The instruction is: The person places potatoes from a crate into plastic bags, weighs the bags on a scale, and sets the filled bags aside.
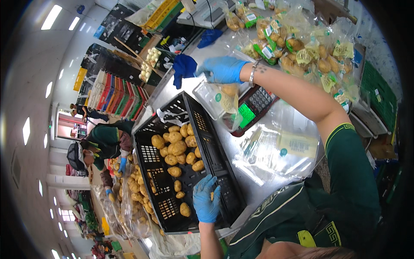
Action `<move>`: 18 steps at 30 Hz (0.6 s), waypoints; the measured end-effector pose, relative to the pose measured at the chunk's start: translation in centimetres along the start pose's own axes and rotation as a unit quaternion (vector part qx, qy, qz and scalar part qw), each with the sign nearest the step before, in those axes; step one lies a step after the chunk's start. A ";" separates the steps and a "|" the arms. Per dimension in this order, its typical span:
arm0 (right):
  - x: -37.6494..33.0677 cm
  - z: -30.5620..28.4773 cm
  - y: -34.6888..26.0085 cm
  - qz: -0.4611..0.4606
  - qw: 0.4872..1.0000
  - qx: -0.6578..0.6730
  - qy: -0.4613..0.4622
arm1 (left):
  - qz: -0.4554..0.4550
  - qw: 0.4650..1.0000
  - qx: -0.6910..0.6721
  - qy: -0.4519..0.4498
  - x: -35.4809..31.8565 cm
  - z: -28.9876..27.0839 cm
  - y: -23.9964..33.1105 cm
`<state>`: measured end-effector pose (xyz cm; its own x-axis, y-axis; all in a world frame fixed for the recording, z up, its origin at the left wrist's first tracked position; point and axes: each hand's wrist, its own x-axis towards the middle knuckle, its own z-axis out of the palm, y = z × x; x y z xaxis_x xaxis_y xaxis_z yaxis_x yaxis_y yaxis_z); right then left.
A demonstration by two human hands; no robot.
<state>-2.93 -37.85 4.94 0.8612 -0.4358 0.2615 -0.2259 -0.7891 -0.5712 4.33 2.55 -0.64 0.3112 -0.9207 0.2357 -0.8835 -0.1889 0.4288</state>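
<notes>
My right hand (223,70), in a blue glove, is closed at the top of a clear plastic bag (226,99) with potatoes in it. The bag is over the tray of a digital scale (254,108) with a lit green display. My left hand (207,199), also gloved in blue, is curled over the near side of a black plastic crate (220,172). A small patch of a potato (211,196) shows between its thumb and fingers. Loose potatoes (176,146) lie in the crate, mostly toward its far end.
Filled potato bags (302,47) are heaped on the metal table. Flat empty bags (280,149) lie beside the scale. A dark blue cloth (184,69) is near my right hand. Beyond the crate, a co-worker (101,142) handles a large potato pile (136,185).
</notes>
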 end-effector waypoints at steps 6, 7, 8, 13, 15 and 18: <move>-4.0 -3.2 -7.2 -0.178 0.950 0.125 0.225 | -0.058 0.995 -0.065 0.045 -0.2 2.6 -1.0; -4.6 -3.4 -7.5 -0.182 0.946 0.159 0.218 | -0.052 0.995 -0.049 0.062 0.2 3.1 -0.8; -5.1 -3.3 -7.6 -0.186 0.940 0.192 0.211 | -0.048 0.996 -0.031 0.075 0.2 3.4 -1.0; -8.0 -0.9 -3.7 -0.095 0.964 0.200 0.145 | -0.039 0.992 0.001 0.122 0.3 4.6 -1.0; -8.9 0.0 -2.5 -0.068 0.965 0.215 0.136 | -0.045 0.989 -0.024 0.137 -0.2 5.4 -1.9; -9.7 1.2 -1.8 -0.040 0.971 0.198 0.129 | -0.038 0.990 -0.014 0.137 0.2 5.9 -1.6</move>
<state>-10.34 -31.66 2.56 0.7145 -0.5147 0.4740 0.0727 -0.6191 -0.7819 3.73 0.69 -6.44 0.4639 -0.7755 0.4283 -0.8448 -0.2417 0.4773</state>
